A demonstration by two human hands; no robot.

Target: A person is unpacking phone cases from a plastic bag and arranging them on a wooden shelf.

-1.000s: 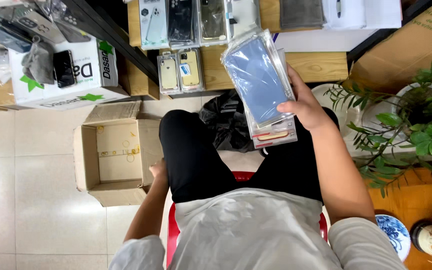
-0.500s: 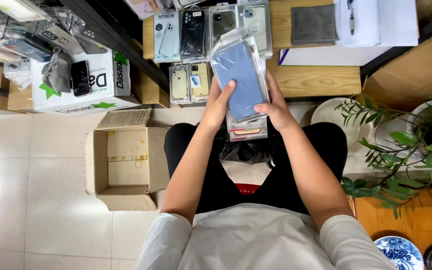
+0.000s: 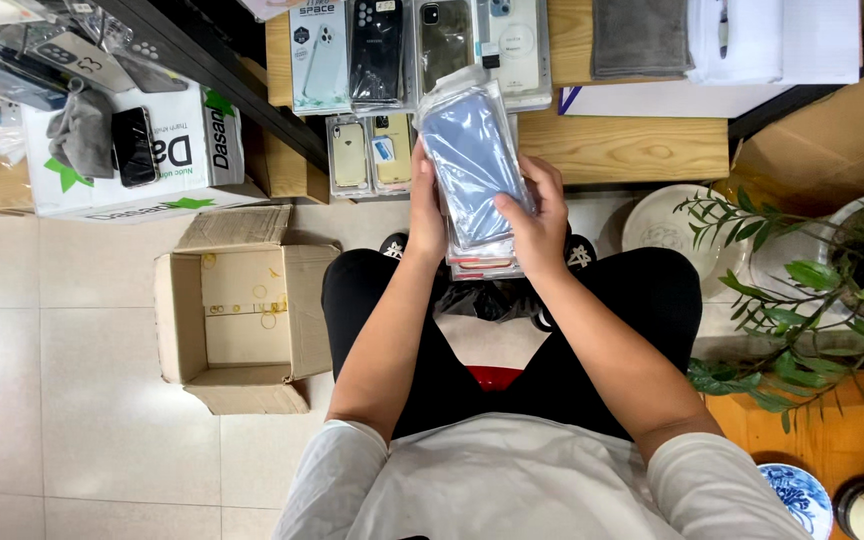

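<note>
Gripping a stack of bagged phone cases from both sides, the left hand is closing on its left edge while the right hand is wrapping its right edge, thumb lying across the blue top case. That stack is hovering above the person's lap, tilted toward the far wooden bench, where more packaged phone cases are lying in a row beside a grey cloth. An open cardboard box is sitting on the tiled floor to the left, just beside the knee, and a green potted plant is standing at the right.
</note>
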